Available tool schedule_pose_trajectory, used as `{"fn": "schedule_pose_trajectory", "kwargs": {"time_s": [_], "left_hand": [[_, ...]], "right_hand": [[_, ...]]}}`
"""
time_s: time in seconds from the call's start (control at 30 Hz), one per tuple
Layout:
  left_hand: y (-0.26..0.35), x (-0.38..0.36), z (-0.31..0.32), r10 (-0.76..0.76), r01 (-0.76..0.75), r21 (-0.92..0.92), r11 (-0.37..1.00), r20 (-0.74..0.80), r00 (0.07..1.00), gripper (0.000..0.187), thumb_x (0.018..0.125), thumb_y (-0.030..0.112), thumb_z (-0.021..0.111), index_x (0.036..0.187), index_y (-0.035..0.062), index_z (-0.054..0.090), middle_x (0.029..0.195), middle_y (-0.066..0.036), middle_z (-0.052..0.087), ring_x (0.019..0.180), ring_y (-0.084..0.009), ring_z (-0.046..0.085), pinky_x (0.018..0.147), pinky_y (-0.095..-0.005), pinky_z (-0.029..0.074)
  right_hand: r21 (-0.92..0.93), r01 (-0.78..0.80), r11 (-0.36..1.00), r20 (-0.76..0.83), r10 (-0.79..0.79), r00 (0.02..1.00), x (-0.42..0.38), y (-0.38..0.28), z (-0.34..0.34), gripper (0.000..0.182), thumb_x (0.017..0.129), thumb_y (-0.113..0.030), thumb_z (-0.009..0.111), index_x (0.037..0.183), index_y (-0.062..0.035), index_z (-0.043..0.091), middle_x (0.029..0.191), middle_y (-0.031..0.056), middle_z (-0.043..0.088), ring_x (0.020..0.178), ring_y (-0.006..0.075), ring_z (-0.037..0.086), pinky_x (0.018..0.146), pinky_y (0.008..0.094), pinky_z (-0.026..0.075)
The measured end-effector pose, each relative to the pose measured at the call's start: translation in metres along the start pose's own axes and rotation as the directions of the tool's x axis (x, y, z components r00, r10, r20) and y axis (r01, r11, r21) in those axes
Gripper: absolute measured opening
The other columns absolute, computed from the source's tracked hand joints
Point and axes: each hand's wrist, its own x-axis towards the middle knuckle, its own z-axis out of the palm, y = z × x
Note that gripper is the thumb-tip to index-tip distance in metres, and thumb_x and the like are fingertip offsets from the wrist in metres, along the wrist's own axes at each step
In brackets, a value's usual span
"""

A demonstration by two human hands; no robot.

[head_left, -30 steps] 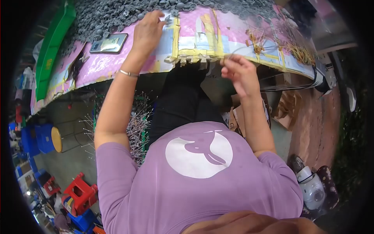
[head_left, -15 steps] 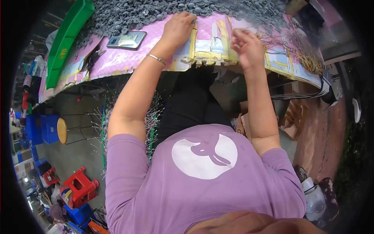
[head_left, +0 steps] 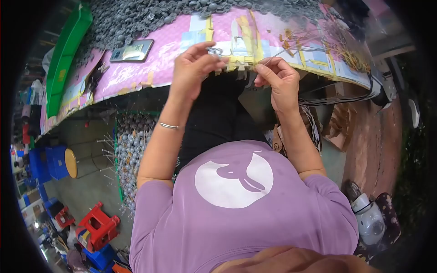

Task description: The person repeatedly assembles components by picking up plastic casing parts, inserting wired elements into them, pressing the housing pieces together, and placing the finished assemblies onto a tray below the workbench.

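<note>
My left hand is above the table's front edge, its fingers closed on a small grey plastic piece. It resembles the pieces in the grey heap at the back, though blur hides its exact form. To its right, my right hand pinches the end of a thin wire between thumb and forefinger. The two hands are apart, with taped strips on the table between and behind them.
A phone lies on the pink table cover, with a green tray farther left. Loose wires spread at the right. Under the table edge stands a crate of grey balls with pins. A red stool is at lower left.
My left hand has come back from the heap to the table edge with a grey piece. My right hand has moved down toward the edge, its fingers now pinched on a wire.
</note>
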Motion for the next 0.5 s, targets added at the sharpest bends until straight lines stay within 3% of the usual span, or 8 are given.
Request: {"fn": "schedule_pose_trajectory", "kwargs": {"time_s": [0.23,0.27,0.5], "left_hand": [[-0.002,-0.031,0.014,-0.091,0.091,0.007,0.996,0.024,0.996,0.037,0.085,-0.005,0.067,0.120,-0.0109,0.058,0.093,-0.013,0.069,0.082,-0.0252,0.075,0.068,-0.0293,0.064],[0.000,-0.035,0.016,-0.093,0.092,0.020,0.996,0.015,0.996,0.037,0.085,-0.003,0.068,0.121,-0.0093,0.062,0.102,-0.015,0.070,0.082,-0.0191,0.072,0.070,-0.0295,0.064],[0.003,-0.038,0.015,-0.102,0.098,0.095,0.991,0.045,0.994,0.043,0.086,0.004,0.071,0.126,-0.0064,0.061,0.107,-0.014,0.070,0.090,-0.0167,0.070,0.071,-0.0307,0.064]], "right_hand": [[-0.135,0.059,0.989,0.118,-0.043,0.992,-0.015,-0.004,0.028,0.011,0.088,-0.004,0.074,0.093,0.0019,0.067,0.080,0.0043,0.071,0.064,0.0066,0.063,0.056,0.0213,0.052],[-0.174,0.064,0.983,0.132,-0.041,0.990,-0.015,-0.003,0.028,0.011,0.087,-0.004,0.074,0.093,0.0018,0.068,0.080,0.0039,0.071,0.065,0.0061,0.063,0.057,0.0211,0.052],[-0.322,0.033,0.946,0.173,0.024,0.985,-0.014,0.000,0.026,0.008,0.087,-0.004,0.074,0.093,0.0005,0.069,0.078,0.0014,0.071,0.067,0.0040,0.063,0.058,0.0202,0.051]]}}
